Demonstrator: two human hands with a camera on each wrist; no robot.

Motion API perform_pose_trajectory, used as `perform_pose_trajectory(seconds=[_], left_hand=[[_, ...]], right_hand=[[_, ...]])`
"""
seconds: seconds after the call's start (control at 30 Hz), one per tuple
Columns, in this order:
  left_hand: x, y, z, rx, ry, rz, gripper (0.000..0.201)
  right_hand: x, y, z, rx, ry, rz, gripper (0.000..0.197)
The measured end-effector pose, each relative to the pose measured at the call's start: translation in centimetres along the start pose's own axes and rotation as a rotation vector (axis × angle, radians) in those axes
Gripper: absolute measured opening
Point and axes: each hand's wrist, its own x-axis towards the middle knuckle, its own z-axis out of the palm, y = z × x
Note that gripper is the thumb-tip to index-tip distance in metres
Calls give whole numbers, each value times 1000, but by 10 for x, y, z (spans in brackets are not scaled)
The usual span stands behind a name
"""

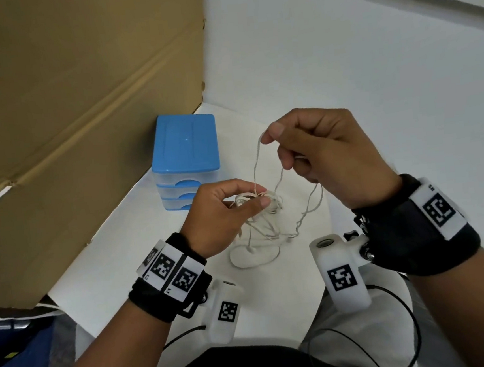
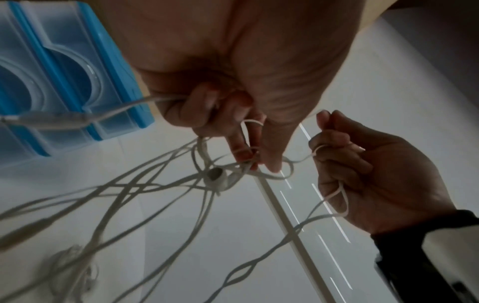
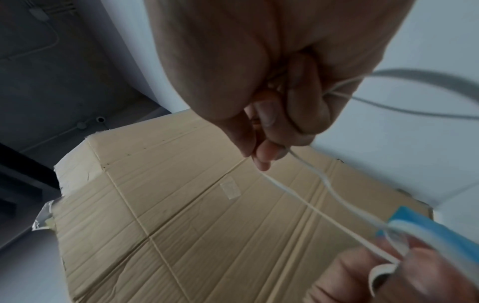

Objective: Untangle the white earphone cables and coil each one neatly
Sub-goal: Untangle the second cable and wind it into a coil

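A tangle of white earphone cables hangs in the air between both hands, above the white table. My left hand pinches the knotted bundle between thumb and forefinger; an earbud dangles just below the fingertips. My right hand, higher and to the right, pinches a strand that runs down to the left hand's pinch, and more loops hang from its curled fingers. In the right wrist view the strand leaves the fingertips towards the left hand.
A small blue-lidded drawer unit stands behind the left hand. A large cardboard sheet leans at the left. A white loop of cable lies on the table under the tangle. Black wires trail near my lap.
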Motion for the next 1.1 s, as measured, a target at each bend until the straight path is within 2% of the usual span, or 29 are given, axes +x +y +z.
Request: perform_pose_trajectory(seconds=[0.07, 0.13, 0.23, 0.3, 0.4, 0.5, 0.73, 0.9, 1.0, 1.1], left_hand=[[-1, 1, 1, 18, 12, 21, 7], [-2, 3, 1, 12, 18, 29, 7], [-2, 8, 1, -31, 1, 23, 12], [-2, 6, 0, -34, -6, 4, 14], [-2, 5, -1, -65, -27, -33, 8], [-1, 7, -2, -88, -39, -77, 11], [-1, 14, -7, -134, -44, -107, 20], [-1, 8, -6, -39, -2, -67, 13], [-1, 5, -5, 4, -25, -83, 11], [-2, 4, -2, 16, -70, -96, 10]], right_hand=[[1, 3, -1, -88, 29, -42, 20], [3, 8, -2, -259, 6, -41, 18], [0, 18, -2, -434, -175, 134, 21], [-3, 23, -1, -453, -222, 186, 20], [-3, 26, -2, -543, -222, 141, 8], [-4, 28, -3, -614, -220, 83, 8], [-14, 23, 0, -519, -186, -24, 14], [-10, 29, 3, -304, -17, -93, 13], [-7, 29, 0, -142, 35, -72, 11], [-3, 39, -2, -158, -3, -25, 12]])
